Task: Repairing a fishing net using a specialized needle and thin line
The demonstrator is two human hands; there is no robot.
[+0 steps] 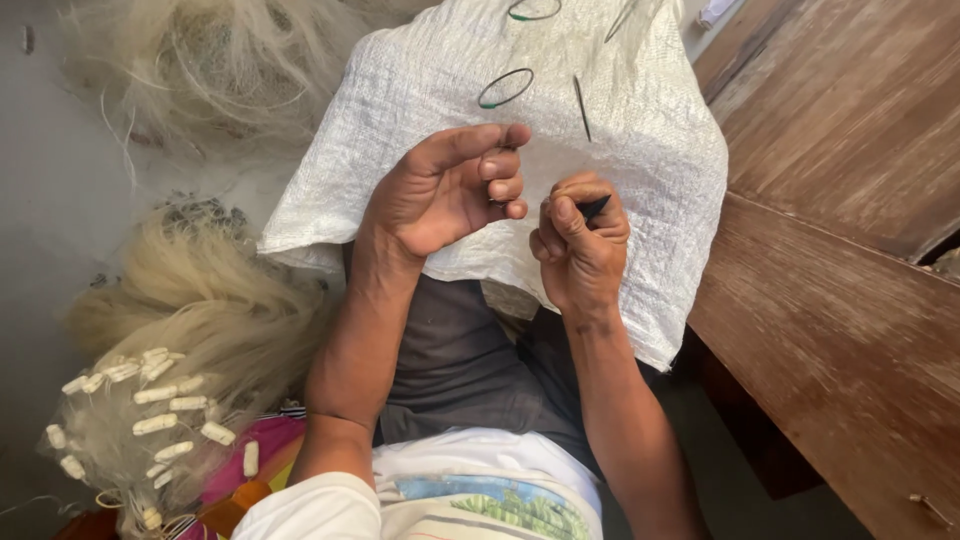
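Observation:
My left hand point(450, 190) is held up over a white woven sack point(640, 130) that lies across my knees, fingers curled inward, pinching something too thin to make out, maybe a fine line. To its right, my right hand point(578, 245) is closed around a small dark pointed tool point(596, 206), whose tip sticks out above the thumb. The two hands are a few centimetres apart. On the sack beyond the hands lie a dark green loop point(505, 88) and a thin dark needle-like stick point(582, 108).
A pile of pale fishing net point(190, 300) with several small white floats point(170, 395) lies on the floor at the left. More net point(210, 60) is heaped at the top left. Wooden planks point(840, 250) fill the right side. Another green loop point(533, 12) sits at the sack's far edge.

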